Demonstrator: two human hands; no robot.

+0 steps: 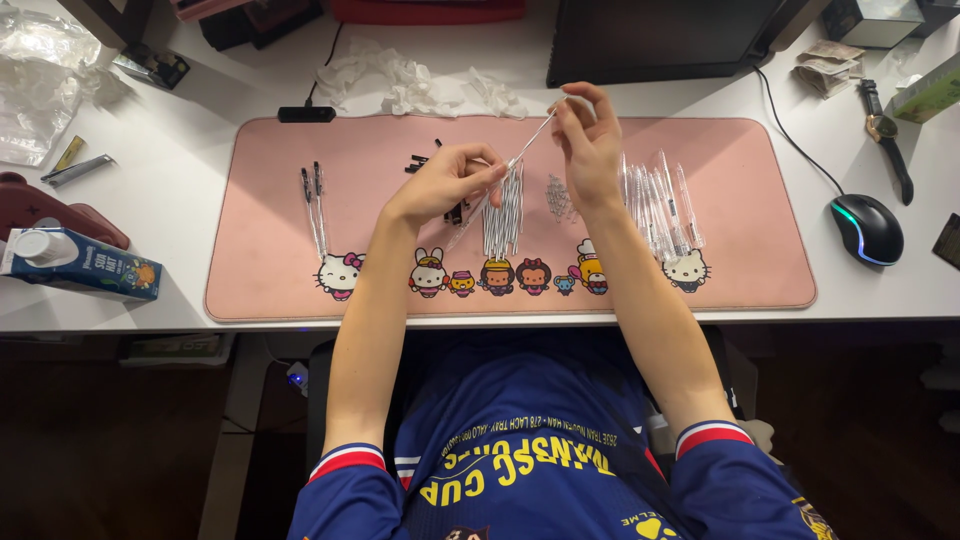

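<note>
My left hand [445, 183] and my right hand [588, 140] hold between them a thin clear pen barrel [528, 143] that slants up to the right above a pink desk mat [750, 200]. The left fingers pinch its lower end, the right fingers its upper end. Below the hands lies a row of thin refills [503, 205]. Beside it sits a small heap of springs [558, 197]. Several clear pen barrels [662, 205] lie right of my right wrist. Two finished pens [315, 205] rest at the mat's left. Small black parts [418, 160] lie near my left hand.
A black mouse [866, 229] and a wristwatch [885, 135] lie right of the mat. A carton [75, 262] stands at the left edge, with plastic wrap [40, 80] behind it. Crumpled white gloves [400, 85] and a monitor base [660, 40] are at the back.
</note>
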